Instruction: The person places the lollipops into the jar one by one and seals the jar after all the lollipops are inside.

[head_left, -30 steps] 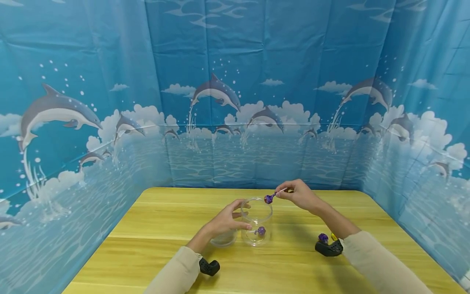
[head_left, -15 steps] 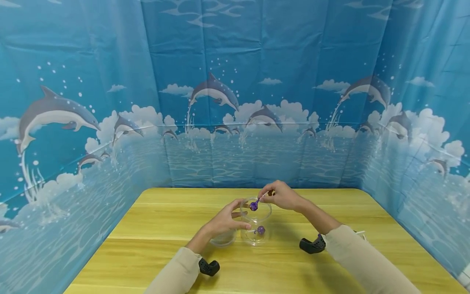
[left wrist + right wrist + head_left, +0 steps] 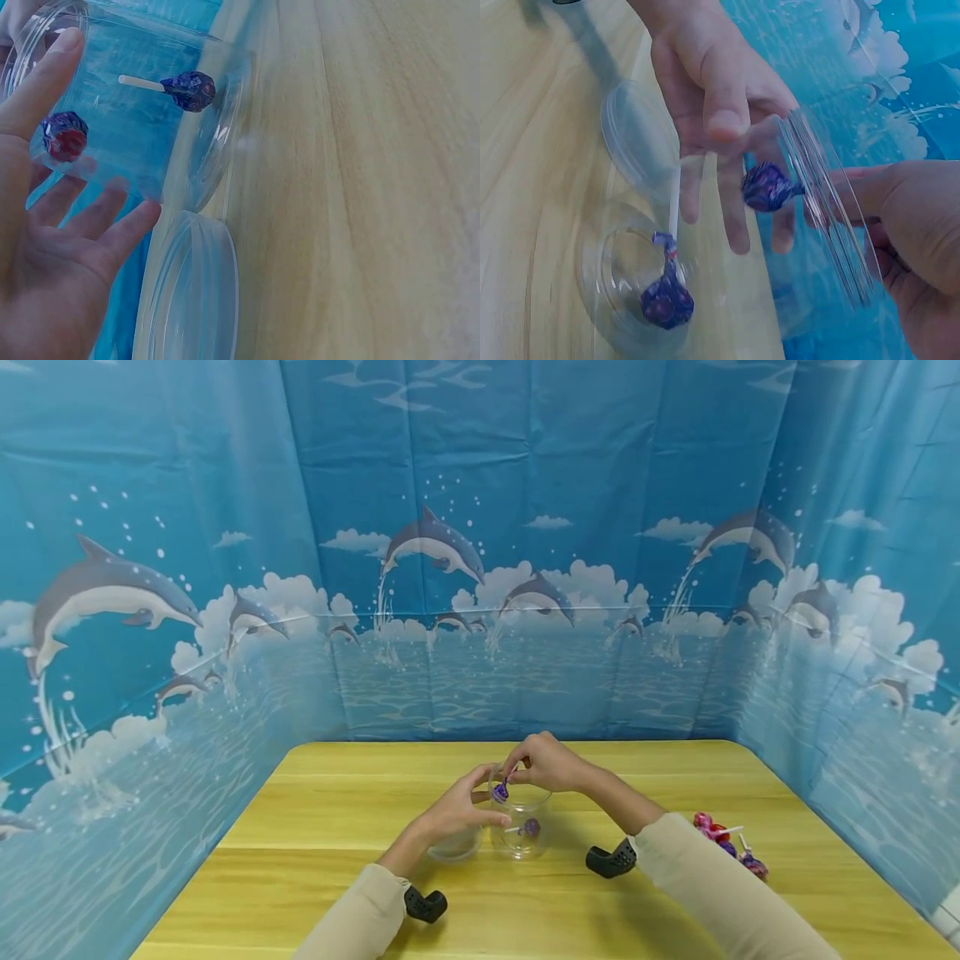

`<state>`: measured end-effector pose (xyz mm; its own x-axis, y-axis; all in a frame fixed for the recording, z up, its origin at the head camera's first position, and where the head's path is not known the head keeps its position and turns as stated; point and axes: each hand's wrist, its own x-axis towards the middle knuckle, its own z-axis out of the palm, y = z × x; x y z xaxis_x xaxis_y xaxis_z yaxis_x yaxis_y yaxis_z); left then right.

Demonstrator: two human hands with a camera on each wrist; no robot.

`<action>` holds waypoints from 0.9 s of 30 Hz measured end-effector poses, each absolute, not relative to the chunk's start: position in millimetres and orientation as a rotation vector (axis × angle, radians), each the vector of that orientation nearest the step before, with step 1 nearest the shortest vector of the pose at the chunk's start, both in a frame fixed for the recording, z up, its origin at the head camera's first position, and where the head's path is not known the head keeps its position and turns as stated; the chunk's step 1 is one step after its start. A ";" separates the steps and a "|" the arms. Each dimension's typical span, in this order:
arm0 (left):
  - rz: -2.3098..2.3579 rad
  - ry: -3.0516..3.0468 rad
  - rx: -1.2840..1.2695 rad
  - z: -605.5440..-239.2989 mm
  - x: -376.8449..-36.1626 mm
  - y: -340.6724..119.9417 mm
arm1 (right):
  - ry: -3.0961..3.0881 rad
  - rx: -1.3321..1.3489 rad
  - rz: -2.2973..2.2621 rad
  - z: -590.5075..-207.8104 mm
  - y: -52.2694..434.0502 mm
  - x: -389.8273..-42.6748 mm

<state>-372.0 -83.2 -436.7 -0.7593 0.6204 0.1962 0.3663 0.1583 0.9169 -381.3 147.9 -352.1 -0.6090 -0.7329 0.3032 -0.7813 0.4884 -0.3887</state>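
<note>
A clear plastic jar [image 3: 520,853] stands upright on the table. My left hand [image 3: 459,812] holds it from the left side, thumb at the front and fingers around the back. My right hand [image 3: 553,763] pinches the stick of a purple-wrapped lollipop [image 3: 501,791], whose head hangs just inside the jar's mouth; the right wrist view shows this lollipop [image 3: 765,187] below the rim. Another purple-wrapped lollipop [image 3: 531,827] lies at the jar's bottom, its white stick plain in the left wrist view. Beside the jar, partly hidden under the left hand, lies a clear round lid [image 3: 452,850].
Several wrapped lollipops, red and purple [image 3: 720,833], lie to the right beyond my right sleeve [image 3: 705,877]. Black wrist-worn pieces [image 3: 611,860] hang below both wrists. A blue dolphin-print curtain [image 3: 465,677] borders the yellow wooden table [image 3: 300,827] at the back and sides.
My right hand has moved left with the lollipop, from beside the jar's rim to over its mouth, lowering the head inside. The left hand and jar stay put. The lollipops at right have come into view.
</note>
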 end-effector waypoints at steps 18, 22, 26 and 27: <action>1.617 2.209 0.994 -434.6 -377.1 -83.7 | -2.598 1.493 0.542 -356.9 125.2 -382.7; 1.627 2.202 1.002 -435.0 -377.6 -84.0 | -2.588 1.510 0.562 -356.2 125.7 -382.7; 1.625 2.199 0.997 -434.9 -376.4 -85.4 | -2.580 1.549 0.585 -355.3 125.1 -383.5; 1.625 2.201 0.989 -434.4 -376.1 -85.8 | -2.575 1.552 0.583 -354.6 125.1 -383.6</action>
<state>-376.1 -85.8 -434.4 -0.7448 0.6365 0.2002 0.3787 0.1563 0.9122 -383.6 125.1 -354.6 -0.4840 -0.8358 0.2592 -0.8659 0.4147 -0.2797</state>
